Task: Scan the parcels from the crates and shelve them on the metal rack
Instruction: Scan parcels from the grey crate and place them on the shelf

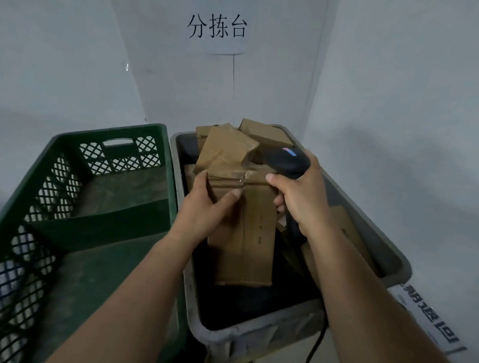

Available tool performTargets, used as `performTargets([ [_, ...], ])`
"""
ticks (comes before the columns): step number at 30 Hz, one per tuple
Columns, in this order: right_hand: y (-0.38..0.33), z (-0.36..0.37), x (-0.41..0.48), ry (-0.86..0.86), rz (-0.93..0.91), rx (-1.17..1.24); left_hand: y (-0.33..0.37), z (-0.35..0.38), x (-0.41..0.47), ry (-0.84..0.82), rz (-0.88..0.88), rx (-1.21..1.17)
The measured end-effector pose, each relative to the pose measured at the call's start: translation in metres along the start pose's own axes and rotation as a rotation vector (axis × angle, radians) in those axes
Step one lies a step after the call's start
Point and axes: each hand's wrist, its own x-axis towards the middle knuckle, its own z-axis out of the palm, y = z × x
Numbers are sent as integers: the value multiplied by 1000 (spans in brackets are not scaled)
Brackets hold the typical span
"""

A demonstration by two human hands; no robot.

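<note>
A long brown cardboard parcel (253, 238) is held above the grey crate (251, 333). My left hand (206, 207) grips its upper left end, thumb across the front. My right hand (302, 196) holds a black barcode scanner (288, 159), and its thumb presses the parcel's upper right corner. Several more cardboard parcels (226, 149) are piled at the far end of the grey crate. The metal rack is out of sight.
A green lattice crate (63, 198) stands to the left, touching the grey crate, with nothing visible inside. White walls close in behind and on the right, with a paper sign (217, 28) on the back wall. A printed white label (431, 319) lies at the right. The scanner cable (310, 357) hangs down in front.
</note>
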Motion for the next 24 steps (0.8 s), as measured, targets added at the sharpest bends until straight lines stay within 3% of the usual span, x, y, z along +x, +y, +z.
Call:
performTargets([
  [7,-56,4,-104,187,-187,162,27,-63,-75,144,251,-159],
  [17,-69,19,-233,264,-201,211,8,-111,-172,177,255,-238],
  [24,-38,5,-267,228,-151,205,3,-101,-210,33,180,-113],
])
